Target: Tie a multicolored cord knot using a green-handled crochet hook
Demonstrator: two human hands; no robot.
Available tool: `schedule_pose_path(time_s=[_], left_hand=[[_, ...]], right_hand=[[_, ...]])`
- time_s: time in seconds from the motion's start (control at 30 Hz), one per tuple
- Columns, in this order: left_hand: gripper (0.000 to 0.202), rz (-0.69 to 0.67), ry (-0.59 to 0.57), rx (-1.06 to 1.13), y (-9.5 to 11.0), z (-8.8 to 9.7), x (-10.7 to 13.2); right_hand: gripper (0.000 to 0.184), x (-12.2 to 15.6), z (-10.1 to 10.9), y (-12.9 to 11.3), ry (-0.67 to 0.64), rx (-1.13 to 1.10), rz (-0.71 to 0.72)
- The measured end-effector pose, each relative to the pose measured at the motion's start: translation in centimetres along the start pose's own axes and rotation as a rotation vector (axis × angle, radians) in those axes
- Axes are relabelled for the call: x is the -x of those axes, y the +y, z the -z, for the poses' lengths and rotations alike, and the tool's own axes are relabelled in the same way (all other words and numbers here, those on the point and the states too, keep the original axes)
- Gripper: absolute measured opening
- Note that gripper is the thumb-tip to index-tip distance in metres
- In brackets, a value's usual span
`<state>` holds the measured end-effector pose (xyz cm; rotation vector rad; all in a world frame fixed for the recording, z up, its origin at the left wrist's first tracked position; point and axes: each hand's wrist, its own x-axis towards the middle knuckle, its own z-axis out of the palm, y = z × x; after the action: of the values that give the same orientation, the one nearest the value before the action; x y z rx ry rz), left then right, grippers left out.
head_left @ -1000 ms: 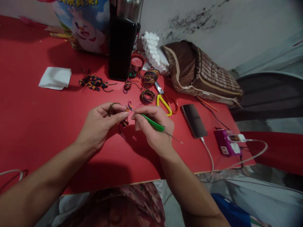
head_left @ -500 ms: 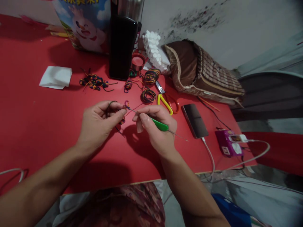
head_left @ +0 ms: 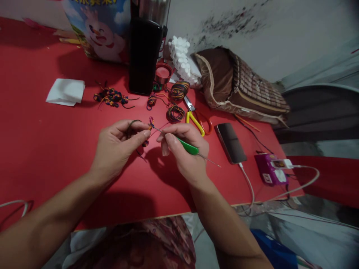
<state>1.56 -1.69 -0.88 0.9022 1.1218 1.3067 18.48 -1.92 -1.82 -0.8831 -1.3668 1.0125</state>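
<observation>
Between thumb and fingers, my left hand [head_left: 119,144] pinches a small multicoloured piece of crochet [head_left: 146,143], mostly hidden by the fingers; a dark strand loops over the index finger. My right hand [head_left: 186,147] grips a crochet hook [head_left: 190,148] by its green handle, like a pen. The hook's front end meets the little loop of yarn above my left thumb, while its thin rear end sticks out to the right. Beyond the hands lie a coil of dark striped yarn [head_left: 175,113] and a wound yarn ball [head_left: 180,90].
Yellow-and-red-handled scissors [head_left: 195,118] lie beside the yarn. A phone [head_left: 231,143] on a white cable and a purple box [head_left: 270,170] are at the right. Behind stand a black phone [head_left: 145,56] and a printed bag [head_left: 103,33]. Folded white paper [head_left: 66,91] and knotted yarn pieces [head_left: 111,98] lie left.
The yarn loop at the hook's tip has narrowed and tilted, and the hook has shifted slightly left. My left hand keeps its pinch in nearly the same place.
</observation>
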Motion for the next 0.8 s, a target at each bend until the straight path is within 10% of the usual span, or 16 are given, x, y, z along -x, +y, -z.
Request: schedule_pose_path(time_s=[0.33, 0.8], left_hand=[[0.006, 0.079, -0.186, 0.142, -0.2, 0.1, 0.2], [0.022, -0.035, -0.246, 0.236, 0.3, 1.4, -1.2]], right_hand=[[0.033, -0.3, 0.8, 0.5, -0.058, 0.301, 0.112], [0.018, -0.8, 1.5, -0.2, 0.046, 0.333, 0.293]])
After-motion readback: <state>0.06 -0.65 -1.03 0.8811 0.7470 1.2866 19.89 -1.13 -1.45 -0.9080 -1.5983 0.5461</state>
